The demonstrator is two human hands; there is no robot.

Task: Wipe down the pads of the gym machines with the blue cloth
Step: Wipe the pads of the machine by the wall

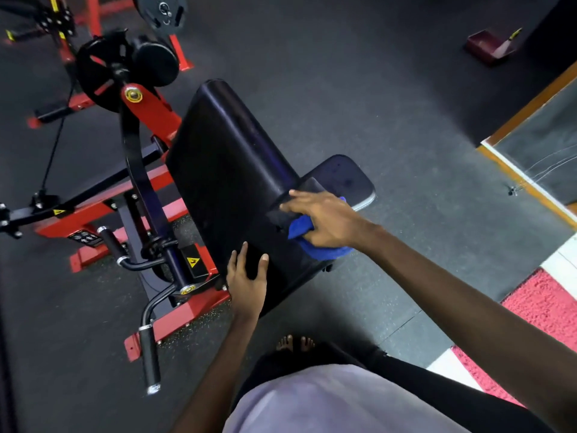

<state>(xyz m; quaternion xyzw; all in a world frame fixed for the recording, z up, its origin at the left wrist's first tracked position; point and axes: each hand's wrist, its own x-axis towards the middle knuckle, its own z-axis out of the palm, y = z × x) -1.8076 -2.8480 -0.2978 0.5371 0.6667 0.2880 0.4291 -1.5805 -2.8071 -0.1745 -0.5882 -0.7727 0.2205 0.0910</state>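
Head view: the right grip (324, 220) lies flat, fingers straight and spread apart, pressing the blue cloth (315, 245) onto the near end of the long black pad (224, 170), just beside the smaller seat pad (343, 179). The cloth is bunched under the palm rather than held. On a quick stroke it could probably slide out or roll up, so only a narrow strip would get cleaned.

The left grip (248, 276) is also apart, with straight fingers resting on the pad's near edge. That patch sits under the hand and may be skipped, or marked again once it is wiped.

The pad's far end is well apart from the cloth, and a long reach could leave it only lightly touched. The join between the two pads is easy to miss.

Bare feet (295, 342) stand near the red frame (175, 320) and its black handle (150, 354), so a step sideways risks a stubbed toe.
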